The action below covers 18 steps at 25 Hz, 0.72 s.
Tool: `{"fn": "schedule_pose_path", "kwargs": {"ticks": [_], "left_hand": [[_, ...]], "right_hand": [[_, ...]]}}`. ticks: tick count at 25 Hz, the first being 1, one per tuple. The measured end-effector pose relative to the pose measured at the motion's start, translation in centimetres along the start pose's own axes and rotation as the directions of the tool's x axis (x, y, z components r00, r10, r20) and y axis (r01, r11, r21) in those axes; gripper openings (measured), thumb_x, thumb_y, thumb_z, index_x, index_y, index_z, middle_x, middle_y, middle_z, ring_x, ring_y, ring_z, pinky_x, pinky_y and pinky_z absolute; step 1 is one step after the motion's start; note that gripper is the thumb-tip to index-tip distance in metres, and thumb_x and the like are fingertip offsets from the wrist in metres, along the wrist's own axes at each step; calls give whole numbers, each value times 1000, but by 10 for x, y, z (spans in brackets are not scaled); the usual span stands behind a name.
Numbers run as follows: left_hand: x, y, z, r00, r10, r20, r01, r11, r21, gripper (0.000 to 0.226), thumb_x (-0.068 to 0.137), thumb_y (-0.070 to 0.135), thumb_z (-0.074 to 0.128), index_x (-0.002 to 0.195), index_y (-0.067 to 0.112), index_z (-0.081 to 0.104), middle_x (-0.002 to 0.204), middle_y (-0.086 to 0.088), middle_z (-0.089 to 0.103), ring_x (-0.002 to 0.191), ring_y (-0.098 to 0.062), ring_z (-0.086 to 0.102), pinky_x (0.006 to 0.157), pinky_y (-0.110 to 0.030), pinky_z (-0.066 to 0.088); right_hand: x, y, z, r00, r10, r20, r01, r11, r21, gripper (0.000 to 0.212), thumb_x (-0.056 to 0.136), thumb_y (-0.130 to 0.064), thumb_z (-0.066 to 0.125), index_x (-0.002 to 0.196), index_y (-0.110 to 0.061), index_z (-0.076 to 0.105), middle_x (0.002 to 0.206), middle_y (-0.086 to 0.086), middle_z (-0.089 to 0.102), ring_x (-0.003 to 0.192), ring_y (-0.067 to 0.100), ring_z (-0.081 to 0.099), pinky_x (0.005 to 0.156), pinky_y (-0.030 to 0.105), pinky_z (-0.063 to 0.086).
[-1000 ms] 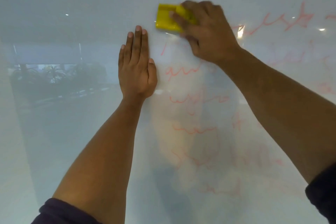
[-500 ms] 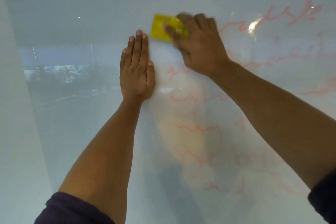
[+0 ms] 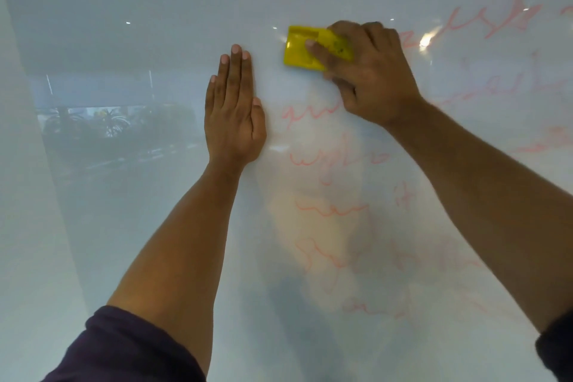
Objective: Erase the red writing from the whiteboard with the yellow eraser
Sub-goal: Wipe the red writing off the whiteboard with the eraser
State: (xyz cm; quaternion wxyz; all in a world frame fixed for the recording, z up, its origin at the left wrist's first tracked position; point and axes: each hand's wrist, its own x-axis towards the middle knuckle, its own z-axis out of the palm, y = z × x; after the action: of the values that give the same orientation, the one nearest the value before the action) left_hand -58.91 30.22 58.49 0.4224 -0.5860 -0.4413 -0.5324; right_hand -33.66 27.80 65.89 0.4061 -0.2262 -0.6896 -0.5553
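A glossy whiteboard (image 3: 155, 226) fills the view. Red writing (image 3: 328, 158) runs in several lines down its middle and right, some of it smeared pale. My right hand (image 3: 369, 77) presses the yellow eraser (image 3: 299, 48) flat against the board near the top, at the left end of the top line. The eraser's right part is hidden under my fingers. My left hand (image 3: 235, 115) lies flat on the board, fingers together and pointing up, just left of the writing and below-left of the eraser.
The board's left half (image 3: 102, 139) carries no writing and reflects plants and a room. A pale wall strip (image 3: 18, 195) borders the board on the left. More red writing (image 3: 496, 22) stretches to the right edge.
The eraser in my right hand moved left and down a little, then back right. The short red stroke under it is gone. My left hand stayed flat on the board.
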Motion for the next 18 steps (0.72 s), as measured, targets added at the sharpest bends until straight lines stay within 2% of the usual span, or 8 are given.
{"fn": "schedule_pose_path", "kwargs": {"ticks": [2, 5, 6, 9, 10, 13, 17, 18], "left_hand": [[-1, 1, 0, 1000, -13, -4, 13, 1000, -5, 65, 105, 22, 27, 167, 4, 25, 176, -12, 22, 164, -26, 18, 134, -45, 18], [-2, 3, 0, 1000, -31, 2, 31, 999, -12, 63, 108, 24, 28, 167, 4, 24, 176, -12, 22, 164, -26, 17, 135, -44, 16], [-3, 3, 0, 999, -34, 1, 34, 999, -11, 63, 108, 26, 27, 167, 4, 24, 176, -12, 21, 164, -26, 17, 135, -44, 16], [-4, 5, 1, 999, -32, -8, 32, 999, -9, 65, 107, 28, 23, 167, 4, 24, 176, -13, 21, 164, -27, 18, 135, -45, 16], [-4, 5, 1, 999, -30, -13, 30, 1000, -9, 64, 107, 27, 24, 167, 4, 25, 175, -13, 22, 164, -28, 18, 134, -45, 17], [2, 6, -1, 1000, -5, -1, 5, 1000, 0, 67, 103, 22, 30, 167, 3, 24, 175, -14, 21, 164, -29, 17, 134, -47, 17], [27, 12, -3, 1000, 22, 12, -22, 1000, -10, 75, 95, 20, 33, 168, 4, 22, 176, -13, 20, 165, -28, 16, 135, -45, 15], [32, 14, -3, 1000, 30, 5, -30, 1000, -6, 75, 95, 21, 33, 168, 4, 23, 176, -12, 20, 164, -28, 17, 135, -45, 15]], "right_hand": [[-10, -20, 7, 989, 145, 7, -145, 989, -1, 47, 99, -15, 57, 146, -20, 57, 139, 23, 59, 100, 45, 61, 83, 45, 45], [-19, -25, 5, 963, -250, 96, 255, 966, -45, 48, 98, -9, 57, 145, -18, 58, 136, 23, 61, 97, 43, 63, 83, 45, 50], [-13, -15, 4, 966, -244, 88, 248, 968, -39, 47, 98, -10, 56, 145, -19, 57, 137, 22, 61, 98, 42, 63, 83, 45, 50], [-7, -24, 5, 991, 127, 47, -127, 992, -9, 49, 98, -15, 59, 146, -21, 56, 140, 20, 59, 101, 42, 61, 83, 43, 44], [-8, -31, 10, 990, 121, 75, -118, 992, -43, 50, 98, -15, 59, 147, -21, 55, 141, 20, 58, 102, 42, 61, 83, 43, 44], [11, -6, -1, 959, -234, 160, 257, 957, -138, 48, 102, -15, 51, 149, -18, 51, 140, 25, 57, 101, 43, 62, 81, 46, 48], [55, 24, -5, 956, 284, 67, -264, 939, -219, 55, 100, -21, 43, 155, -22, 37, 148, 24, 46, 116, 48, 52, 87, 49, 41], [53, 17, -1, 950, 300, 84, -276, 936, -220, 55, 102, -22, 40, 156, -21, 34, 150, 24, 44, 118, 48, 50, 89, 50, 40]]}}
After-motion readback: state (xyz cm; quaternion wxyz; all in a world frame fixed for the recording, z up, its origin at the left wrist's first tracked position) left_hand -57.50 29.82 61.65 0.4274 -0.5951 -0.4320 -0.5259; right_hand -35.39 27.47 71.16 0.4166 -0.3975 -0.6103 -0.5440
